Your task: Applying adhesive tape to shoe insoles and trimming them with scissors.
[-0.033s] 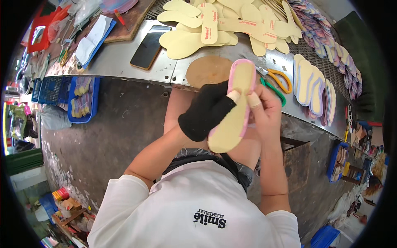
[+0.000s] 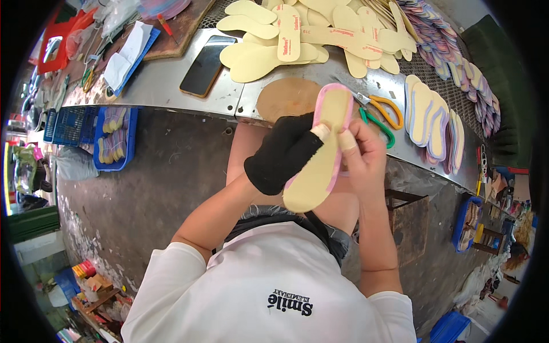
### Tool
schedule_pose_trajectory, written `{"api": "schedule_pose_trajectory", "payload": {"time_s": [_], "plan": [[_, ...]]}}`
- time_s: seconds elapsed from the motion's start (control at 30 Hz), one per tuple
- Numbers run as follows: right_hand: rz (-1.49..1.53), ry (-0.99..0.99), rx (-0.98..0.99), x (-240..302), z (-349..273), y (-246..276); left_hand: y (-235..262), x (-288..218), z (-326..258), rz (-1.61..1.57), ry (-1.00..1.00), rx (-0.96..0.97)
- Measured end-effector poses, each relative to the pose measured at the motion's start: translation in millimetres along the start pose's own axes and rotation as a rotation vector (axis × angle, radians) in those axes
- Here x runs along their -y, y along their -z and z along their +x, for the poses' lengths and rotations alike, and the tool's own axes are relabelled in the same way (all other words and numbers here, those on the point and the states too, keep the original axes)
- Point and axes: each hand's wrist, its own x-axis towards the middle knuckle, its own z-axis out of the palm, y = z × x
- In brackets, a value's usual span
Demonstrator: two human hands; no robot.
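I hold a cream shoe insole with a pink rim [image 2: 316,178] upright in front of me, above my lap. My left hand [image 2: 283,151], in a black glove, grips it from the left side. My right hand [image 2: 363,154], with tape on fingertips, pinches the pink rim on the right side. The insole's top end reaches the edge of the metal workbench [image 2: 166,91].
On the bench lie a brown round pad [image 2: 286,97], scissors with orange and green handles [image 2: 384,111], a black phone [image 2: 207,66], a pile of cream insoles [image 2: 274,51] and rimmed insoles [image 2: 426,111] at right. A blue basket [image 2: 114,137] hangs under the bench at left.
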Motion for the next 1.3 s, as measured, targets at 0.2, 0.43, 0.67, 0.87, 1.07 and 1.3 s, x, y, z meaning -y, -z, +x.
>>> {"api": "schedule_pose_trajectory", "payload": {"time_s": [0.2,0.43,0.67,0.87,1.07,1.3], "plan": [[-0.060,-0.028,0.033,2.0,6.5,25.2,14.4,-4.3,1.3,0.128,0.177,0.169],[-0.598,0.297,0.272,34.5,31.3,32.4,8.6,-7.3,-0.2,0.165,0.067,0.269],[-0.409,0.246,-0.083,3.8,7.4,5.2,0.9,-6.4,-4.3,0.125,0.070,0.142],[-0.225,0.153,-0.121,0.9,-5.5,-6.3,10.6,-2.2,3.9,0.255,-0.121,0.190],[-0.508,0.262,0.030,0.8,-9.9,-4.3,24.2,-12.3,22.3,0.240,-0.024,0.150],[-0.251,0.097,-0.027,-0.2,-20.4,-10.4,20.1,-5.2,13.9,-0.061,0.139,0.048]]}}
